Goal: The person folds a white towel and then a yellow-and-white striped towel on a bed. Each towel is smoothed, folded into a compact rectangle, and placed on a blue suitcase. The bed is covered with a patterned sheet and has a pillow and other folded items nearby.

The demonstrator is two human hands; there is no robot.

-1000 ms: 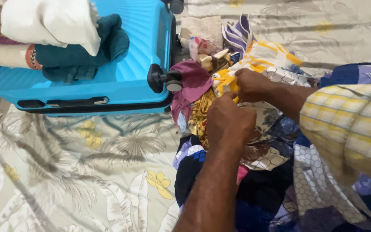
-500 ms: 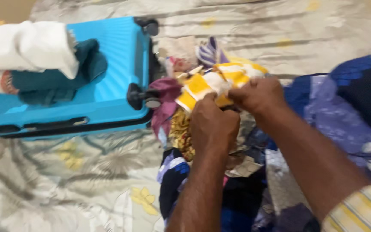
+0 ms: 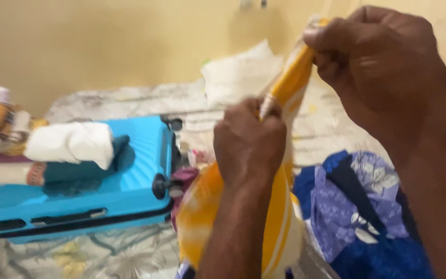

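- Head view, far left: stacked on a bright blue hard-shell suitcase (image 3: 130,175) lying flat on a pale floral bedsheet (image 3: 120,258), a rolled white cloth (image 3: 70,144) over a folded dark teal garment (image 3: 78,173).
- Behind, blurred: plain cream wall (image 3: 104,41) and a whitish pillow (image 3: 238,72) at the head of the bed.
- Centre: left hand (image 3: 249,147), grip closed tight on the yellow-and-white patterned cloth (image 3: 280,217), pinching it partway down its length.
- Below that hand: bulk of the same cloth hanging loose and bunched, just right of the suitcase wheel (image 3: 162,187), lifted above the bed.
- Upper right: right hand (image 3: 378,62), grip clamped on the top end of the cloth, held higher than the left, fabric drawn taut between the two hands.
- Step in hand, by appearance: lifting the cloth and stretching it out between both hands, folding not yet begun.
- Next move likely calling for: sliding along the edge to find the corners, keeping both pinches firm so the hanging part does not slip.
- Lower right: crumpled blue and purple floral fabric (image 3: 367,206) on the bed, just beside the hanging cloth.
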